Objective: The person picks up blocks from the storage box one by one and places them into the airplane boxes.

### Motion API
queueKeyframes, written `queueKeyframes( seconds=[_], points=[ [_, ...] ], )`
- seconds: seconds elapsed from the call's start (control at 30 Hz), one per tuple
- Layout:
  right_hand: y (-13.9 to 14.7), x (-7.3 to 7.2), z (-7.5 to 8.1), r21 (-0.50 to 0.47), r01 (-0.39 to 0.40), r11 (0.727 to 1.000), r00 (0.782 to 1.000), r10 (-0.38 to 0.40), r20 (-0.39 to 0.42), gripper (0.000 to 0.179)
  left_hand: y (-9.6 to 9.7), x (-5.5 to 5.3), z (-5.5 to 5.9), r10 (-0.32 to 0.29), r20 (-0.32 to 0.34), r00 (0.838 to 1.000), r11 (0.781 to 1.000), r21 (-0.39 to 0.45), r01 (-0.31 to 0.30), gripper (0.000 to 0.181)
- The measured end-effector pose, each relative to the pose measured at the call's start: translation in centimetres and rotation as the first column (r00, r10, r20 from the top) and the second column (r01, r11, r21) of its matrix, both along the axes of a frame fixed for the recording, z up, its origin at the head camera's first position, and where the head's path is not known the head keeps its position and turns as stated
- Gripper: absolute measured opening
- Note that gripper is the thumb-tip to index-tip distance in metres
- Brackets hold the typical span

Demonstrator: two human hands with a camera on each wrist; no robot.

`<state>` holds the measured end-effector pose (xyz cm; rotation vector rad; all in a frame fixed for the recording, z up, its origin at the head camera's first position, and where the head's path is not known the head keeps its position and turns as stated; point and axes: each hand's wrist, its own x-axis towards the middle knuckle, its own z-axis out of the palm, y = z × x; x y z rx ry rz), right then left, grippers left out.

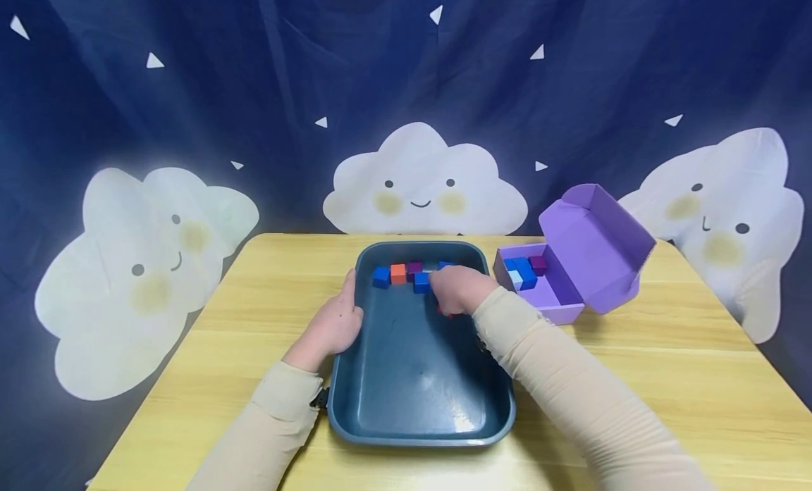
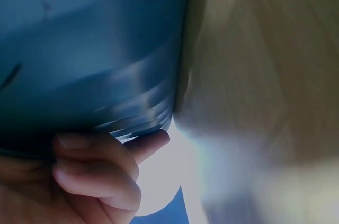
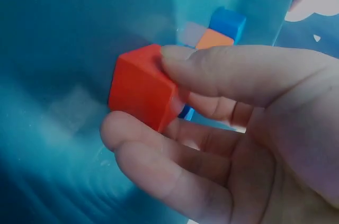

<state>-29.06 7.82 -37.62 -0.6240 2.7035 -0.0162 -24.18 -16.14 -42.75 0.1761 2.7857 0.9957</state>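
Note:
My right hand point(image 1: 462, 289) is inside the dark blue-green tray point(image 1: 419, 378), near its far right corner. Between thumb and fingers it pinches a red block point(image 3: 140, 89), plain in the right wrist view and mostly hidden in the head view. Close to it lie a blue block point(image 1: 421, 282), a dark purple block point(image 1: 414, 268), an orange block point(image 1: 397, 273) and another blue block point(image 1: 381, 277). At the tray's left edge, my left hand point(image 1: 333, 323) holds the rim, index finger stretched along it; the other fingers point(image 2: 98, 179) curl against the outer wall.
An open purple box point(image 1: 552, 313) stands right of the tray, its lid point(image 1: 593, 251) folded out to the right. Inside it sit blue blocks point(image 1: 524, 271), a light blue block point(image 1: 516, 280) and a dark purple block point(image 1: 538, 265). A cloud-patterned curtain hangs behind the wooden table point(image 1: 241, 336).

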Motion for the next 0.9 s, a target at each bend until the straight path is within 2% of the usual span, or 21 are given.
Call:
queueKeyframes(
  seconds=[0.17,0.27,0.47,0.6,0.7,0.9],
  points=[
    [-0.1,0.0,0.9,-0.014,-0.025,1.0,1.0,0.025,-0.014,0.02,0.0,0.0,0.1,-0.004,-0.011,1.0,1.0,0.0,0.004,0.073],
    [0.2,-0.3,2.3,-0.03,-0.049,0.998,0.998,0.048,-0.029,0.023,0.0,0.0,0.2,-0.005,-0.004,1.0,1.0,0.002,0.005,0.073],
    [1.7,-1.8,5.6,-0.073,-0.094,0.993,0.995,0.092,-0.038,0.018,-0.2,-0.2,0.4,0.002,-0.007,1.0,1.0,-0.005,-0.002,0.073],
    [3.4,-2.7,7.7,-0.117,-0.041,0.992,0.999,0.04,-0.006,0.018,-0.1,-0.4,0.5,-0.005,-0.01,1.0,1.0,-0.002,0.005,0.073],
    [4.9,-3.4,8.6,-0.129,0.018,0.991,1.0,-0.019,-0.007,0.017,-0.2,-0.5,0.5,-0.008,-0.006,1.0,1.0,0.004,0.008,0.074],
    [8.2,-4.5,8.3,-0.11,0.078,0.991,0.995,-0.083,-0.048,0.019,-0.4,-0.2,0.1,0.001,0.015,1.0,1.0,0.021,-0.002,0.074]
  ],
)
